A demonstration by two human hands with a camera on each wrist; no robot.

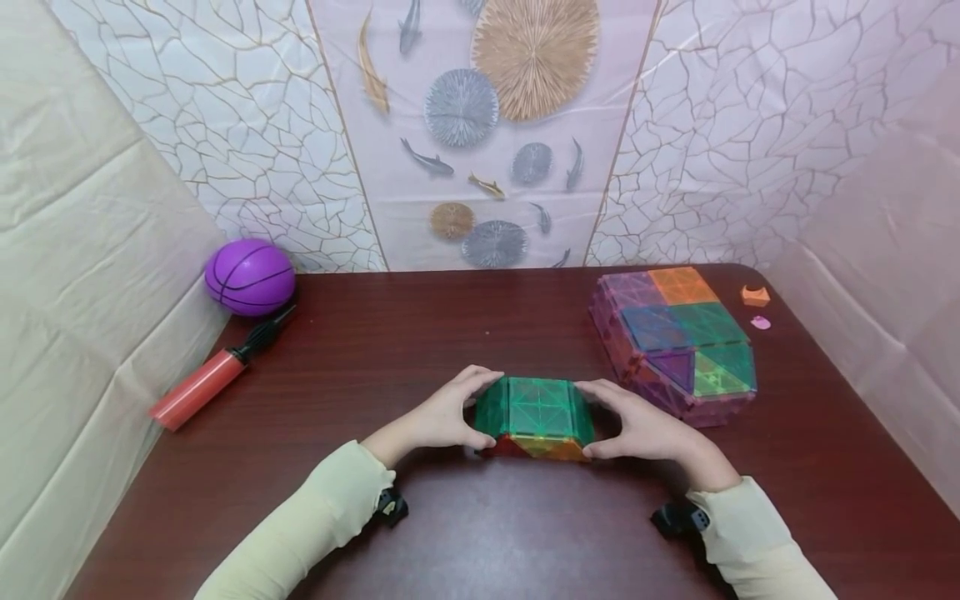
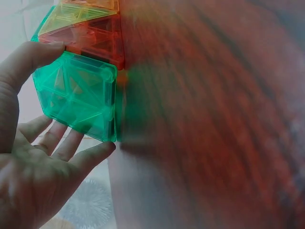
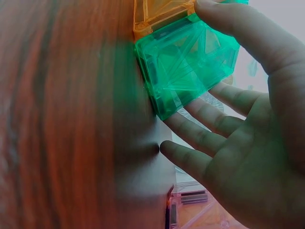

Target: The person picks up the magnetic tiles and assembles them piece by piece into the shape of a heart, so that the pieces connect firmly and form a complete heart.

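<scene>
A small structure of translucent magnetic tiles stands on the table before me, with green tiles on its top and ends and red, yellow and orange ones along its near side. My left hand grips its left end, thumb at the near edge and fingers behind. In the left wrist view that end is a green tile between thumb and fingertips. From the other side my right hand holds the right end the same way. The right wrist view shows its thumb near the orange tile and several fingertips along the green one's far edge.
A larger multicoloured tile box stands to the right, beyond my right hand. Past it lie a small orange piece and a pink scrap. At the left are a purple ball and a red hand pump on the dark wooden table.
</scene>
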